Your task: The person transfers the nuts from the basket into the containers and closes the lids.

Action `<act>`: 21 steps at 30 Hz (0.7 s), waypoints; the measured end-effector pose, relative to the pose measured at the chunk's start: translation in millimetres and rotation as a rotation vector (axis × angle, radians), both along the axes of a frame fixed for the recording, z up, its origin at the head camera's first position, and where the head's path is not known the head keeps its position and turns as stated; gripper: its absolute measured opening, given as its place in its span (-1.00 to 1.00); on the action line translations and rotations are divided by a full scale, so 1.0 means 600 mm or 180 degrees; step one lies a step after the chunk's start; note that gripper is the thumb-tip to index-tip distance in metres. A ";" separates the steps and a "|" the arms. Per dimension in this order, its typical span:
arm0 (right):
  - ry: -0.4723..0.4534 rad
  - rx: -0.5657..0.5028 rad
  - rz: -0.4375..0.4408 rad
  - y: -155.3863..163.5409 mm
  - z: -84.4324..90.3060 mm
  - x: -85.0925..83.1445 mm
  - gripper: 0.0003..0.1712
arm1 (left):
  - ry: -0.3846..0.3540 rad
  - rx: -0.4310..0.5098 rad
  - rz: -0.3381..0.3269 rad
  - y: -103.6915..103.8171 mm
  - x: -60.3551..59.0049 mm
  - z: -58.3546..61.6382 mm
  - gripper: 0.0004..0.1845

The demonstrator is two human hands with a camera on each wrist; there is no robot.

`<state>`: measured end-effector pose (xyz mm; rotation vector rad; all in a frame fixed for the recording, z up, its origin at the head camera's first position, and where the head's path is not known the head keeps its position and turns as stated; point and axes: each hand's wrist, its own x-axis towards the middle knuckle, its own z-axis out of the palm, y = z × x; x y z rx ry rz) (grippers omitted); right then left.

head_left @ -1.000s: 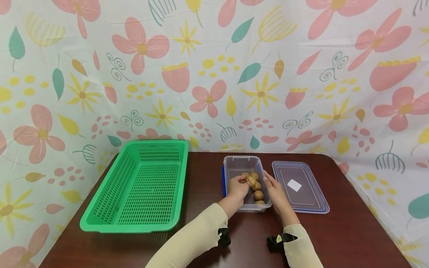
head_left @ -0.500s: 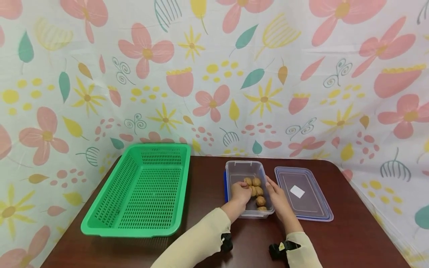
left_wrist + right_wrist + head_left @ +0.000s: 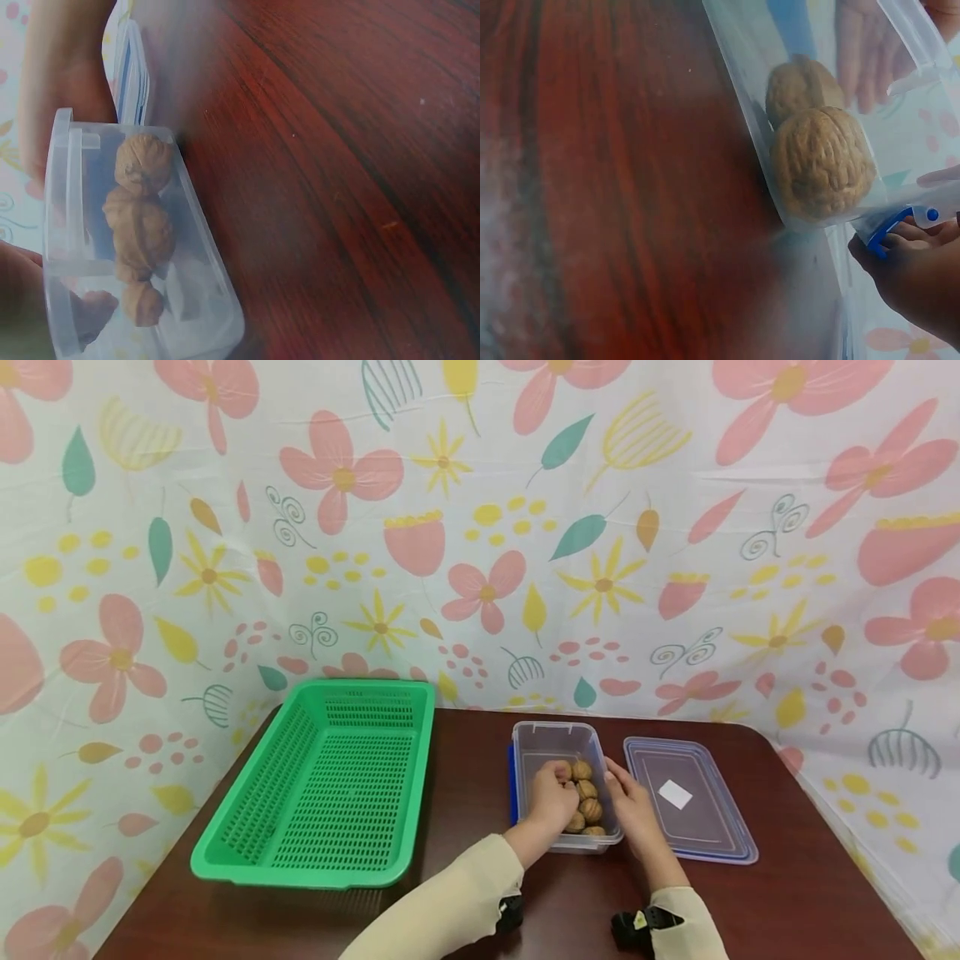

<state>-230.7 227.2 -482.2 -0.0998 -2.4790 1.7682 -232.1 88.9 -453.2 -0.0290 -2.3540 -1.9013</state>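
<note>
Noted at lower centre of the head view: clear plastic container (image 3: 558, 742), lid off, standing on a dark red-brown wooden table (image 3: 465, 752). Inside, a cluster of walnuts (image 3: 587, 800) (five or so, count not certain), gathered toward the near end of the container.

Left hand (image 3: 553, 793) reaching down into the container from its left side, fingers curled in over the walnuts nearest it. Appears to be gripping one, though the nut itself sits hidden under the fingers; grasp not confirmed. Cream sleeve (image 3: 442, 910) running from that hand to the bottom edge of the frame.

Right hand (image 3: 633, 806) laid against the container's right wall, fingers straight and relaxed, pressing on the plastic; nothing held.

Left wrist view: same container (image 3: 210, 292) seen from the near end in the lower left of the frame, three walnuts (image 3: 142, 225) showing through the wall in a line, table wood filling the right half. Blurred at the edges.

Right wrist view: two walnuts (image 3: 821, 161) against the container wall in the upper right, a blue clip (image 3: 889, 229) on the rim just below them, fingertips (image 3: 911, 247) touching it at lower right.

To the right of the container, just beside it: its flat clear lid (image 3: 686, 797) with a white label, lying on the table. To the left, well apart: green perforated plastic basket (image 3: 330, 781). Behind, across the upper frame: floral-print cloth backdrop (image 3: 480, 527).
</note>
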 end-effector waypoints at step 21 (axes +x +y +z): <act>0.0850 0.0654 -0.0745 0.081 0.034 0.032 -0.56 | 0.0709 -0.0547 -0.0650 0.055 0.065 0.047 -0.59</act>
